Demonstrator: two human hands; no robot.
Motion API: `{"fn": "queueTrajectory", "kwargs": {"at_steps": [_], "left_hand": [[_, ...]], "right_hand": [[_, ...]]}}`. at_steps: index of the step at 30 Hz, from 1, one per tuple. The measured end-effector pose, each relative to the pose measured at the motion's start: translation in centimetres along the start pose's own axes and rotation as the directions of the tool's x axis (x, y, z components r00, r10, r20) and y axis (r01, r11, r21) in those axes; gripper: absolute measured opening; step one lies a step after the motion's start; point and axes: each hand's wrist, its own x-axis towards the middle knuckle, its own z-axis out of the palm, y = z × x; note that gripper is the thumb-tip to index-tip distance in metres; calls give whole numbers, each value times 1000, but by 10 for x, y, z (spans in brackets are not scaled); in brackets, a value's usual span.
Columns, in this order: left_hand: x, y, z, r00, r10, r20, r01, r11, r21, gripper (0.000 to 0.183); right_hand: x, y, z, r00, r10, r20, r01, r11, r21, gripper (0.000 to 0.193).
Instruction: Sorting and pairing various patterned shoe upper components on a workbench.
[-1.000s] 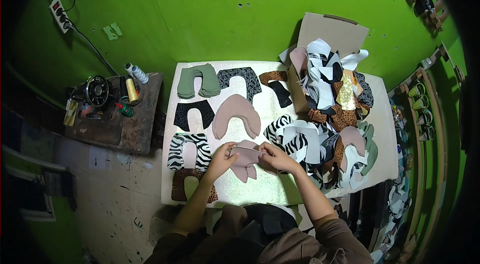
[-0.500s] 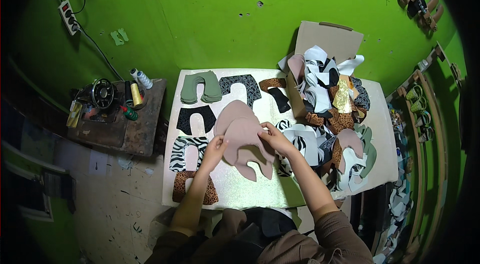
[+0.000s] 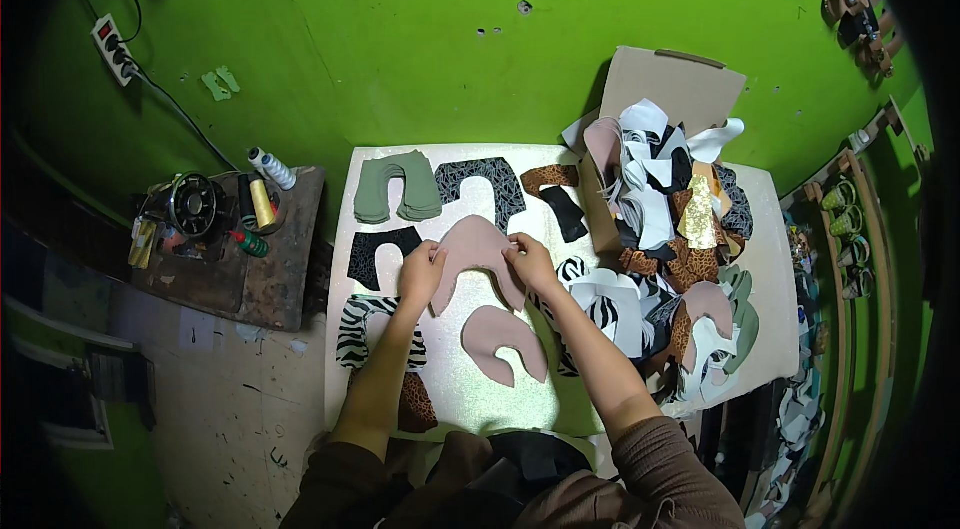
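Observation:
Between my hands is a pink U-shaped sandal-upper piece (image 3: 475, 241), its curved end pointing to the back of the table. My left hand (image 3: 421, 274) pinches its left side, and my right hand (image 3: 531, 264) grips its right side. Nearer to me, another pink U-shaped piece (image 3: 490, 334) lies on the table with its opening toward the lower right. A black patterned piece (image 3: 370, 251) is beside my left hand, with a zebra-print piece (image 3: 355, 334) below it, partly covered by my forearm. A leopard-print piece (image 3: 418, 403) shows under my left arm.
Farther back lie a stack of green pieces (image 3: 370, 191) and a grey-black patterned piece (image 3: 508, 187). An open cardboard box (image 3: 670, 81) overflows with mixed cut pieces on the right. A white loose heap (image 3: 615, 301) sits by my right forearm. At left stands a sewing machine (image 3: 195, 207).
The overlapping pink pieces have come apart: one now lies on the table nearer me, and the other is in both hands, farther back. My hands moved away from me. The view shifted slightly.

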Motion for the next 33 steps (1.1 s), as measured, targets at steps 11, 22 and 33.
{"fn": "queueTrajectory", "kwargs": {"at_steps": [11,22,33], "left_hand": [[9,-17,13,987,145,-75,-135,983,125,23],[-103,-18,17,941,-27,338,48,997,-56,28],[-122,-24,24,924,42,379,38,979,-200,32]], "right_hand": [[4,-14,4,999,-16,-40,10,992,-125,26],[-99,-12,-2,992,-39,122,81,929,-360,20],[-114,8,-5,942,-22,335,151,919,-364,36]]}}
